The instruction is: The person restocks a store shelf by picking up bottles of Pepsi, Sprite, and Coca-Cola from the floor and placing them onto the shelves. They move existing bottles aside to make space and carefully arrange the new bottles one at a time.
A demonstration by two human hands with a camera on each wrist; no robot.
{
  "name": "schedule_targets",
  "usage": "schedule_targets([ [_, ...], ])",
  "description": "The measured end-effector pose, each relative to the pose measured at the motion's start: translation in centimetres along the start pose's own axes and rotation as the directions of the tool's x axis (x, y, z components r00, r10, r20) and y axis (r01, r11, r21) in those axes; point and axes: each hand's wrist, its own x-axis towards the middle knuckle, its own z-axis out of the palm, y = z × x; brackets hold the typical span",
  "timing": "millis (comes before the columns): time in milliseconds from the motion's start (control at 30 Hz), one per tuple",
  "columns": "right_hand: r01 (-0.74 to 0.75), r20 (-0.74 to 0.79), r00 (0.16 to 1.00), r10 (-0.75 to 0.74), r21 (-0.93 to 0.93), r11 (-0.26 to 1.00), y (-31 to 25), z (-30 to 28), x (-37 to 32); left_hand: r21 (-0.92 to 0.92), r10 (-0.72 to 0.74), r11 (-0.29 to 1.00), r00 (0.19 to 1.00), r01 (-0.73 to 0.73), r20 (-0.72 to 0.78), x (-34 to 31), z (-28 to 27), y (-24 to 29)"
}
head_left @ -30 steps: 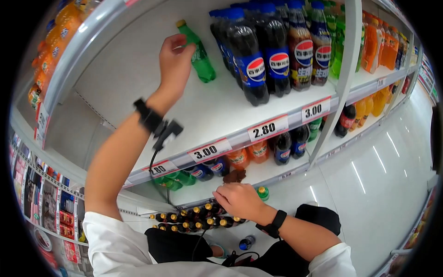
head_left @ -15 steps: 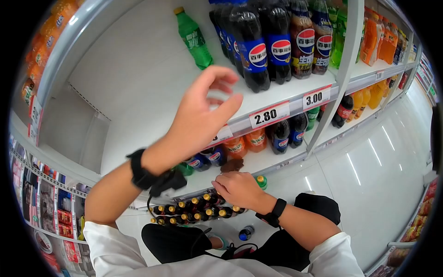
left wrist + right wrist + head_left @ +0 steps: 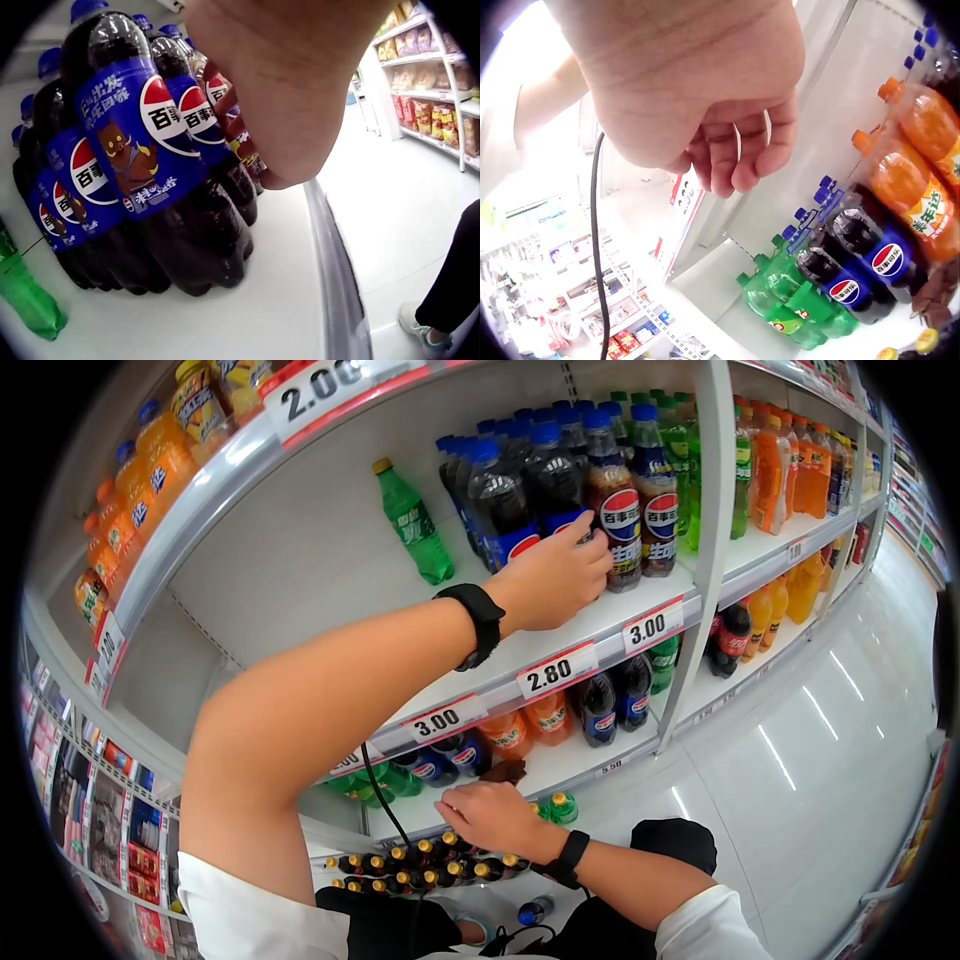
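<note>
My left hand reaches across in front of a Pepsi bottle with a blue cap. In the left wrist view, bent fingers lie at the side of the second front Pepsi bottle, by a brown cola bottle. I cannot tell whether they grip one. Another Pepsi bottle stands left of them. A green soda bottle leans slightly, apart, on the same shelf. Over the lower shelf hovers my right hand, its fingers loosely curled with nothing in them.
Price tags line the edge of the shelf. Below, orange soda bottles and several dark gold-capped bottles stand. One blue-capped bottle is on the floor. A black cable hangs in front of the lower shelf.
My left hand has left the green bottle, come back toward the shelf edge, then moved right to the cola bottles. The view has tilted up. My right hand stays nearly in place.
</note>
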Motion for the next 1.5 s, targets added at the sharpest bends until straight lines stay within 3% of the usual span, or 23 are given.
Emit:
schedule_targets([
  [267,0.019,0.015,1.000,-0.020,0.030,0.999,-0.3,0.0,-0.3,0.087,0.064,0.994,0.998,-0.066,0.022,0.9,1.2,-1.4],
  [767,0.008,0.009,1.000,-0.008,0.020,1.000,-0.7,-0.7,-0.7,-0.032,0.033,0.999,0.998,-0.032,0.051,0.6,1.2,-1.8],
  [833,0.011,0.005,1.000,-0.011,0.014,1.000,-0.6,-0.6,-0.7,-0.013,0.039,0.999,0.996,-0.041,-0.078,0.6,1.4,-1.9],
  [933,0.029,-0.036,0.999,-0.028,0.014,0.999,-0.5,-0.4,-0.7,-0.012,0.049,0.999,0.997,-0.050,-0.067,0.4,1.5,-2.0],
  [1033,0.024,-0.040,0.999,-0.024,0.014,1.000,-0.5,-0.5,-0.6,-0.072,0.044,0.996,0.999,-0.045,-0.021,0.4,0.8,-1.9],
  [1067,0.019,-0.035,0.999,-0.019,0.016,1.000,-0.5,-0.5,-0.6,-0.224,0.025,0.974,0.998,-0.037,-0.056,0.3,0.6,-1.8],
  [1133,0.024,-0.003,1.000,-0.024,-0.006,1.000,-0.6,-0.9,-0.6,-0.307,-0.028,0.951,0.981,-0.033,-0.193,0.0,-1.1,-0.8],
  [1200,-0.005,-0.020,1.000,0.006,0.043,0.999,-0.3,-0.4,-0.7,-0.417,-0.084,0.908,0.968,-0.023,-0.237,-0.6,-4.3,1.4],
  [1267,-0.048,0.061,0.997,0.045,0.051,0.998,0.1,0.3,-1.3,-0.633,-0.166,0.773,0.955,-0.029,-0.246,-2.3,-8.5,5.2],
  [1300,0.107,-0.191,0.978,-0.084,0.112,0.988,0.8,1.5,-2.1,-0.626,-0.200,0.779,0.934,-0.031,-0.296,-3.4,-9.8,8.0],
  [1333,0.263,-0.436,0.882,-0.182,0.132,0.956,0.4,1.2,-2.2,-0.711,-0.181,0.702,0.954,-0.045,-0.239,-4.8,-12.4,9.7],
  [1367,0.126,-0.228,0.969,-0.096,0.121,0.985,0.4,0.4,-2.4,-0.733,-0.218,0.676,0.928,-0.080,-0.302,-6.2,-13.7,12.4],
  [1400,-0.011,-0.005,1.000,0.011,0.086,0.996,-0.1,-1.5,-1.2,-0.745,-0.202,0.659,0.929,-0.106,-0.310,-7.8,-14.8,14.4],
  [1467,-0.131,0.097,0.986,0.134,-0.032,0.991,0.7,-1.1,-0.8,-0.806,-0.258,0.583,0.916,-0.105,-0.306,-11.4,-14.9,18.3],
  [1500,-0.106,0.029,0.994,0.107,-0.021,0.994,1.1,-1.1,-0.8,-0.835,-0.243,0.550,0.954,-0.015,-0.177,-13.4,-14.4,20.4],
])
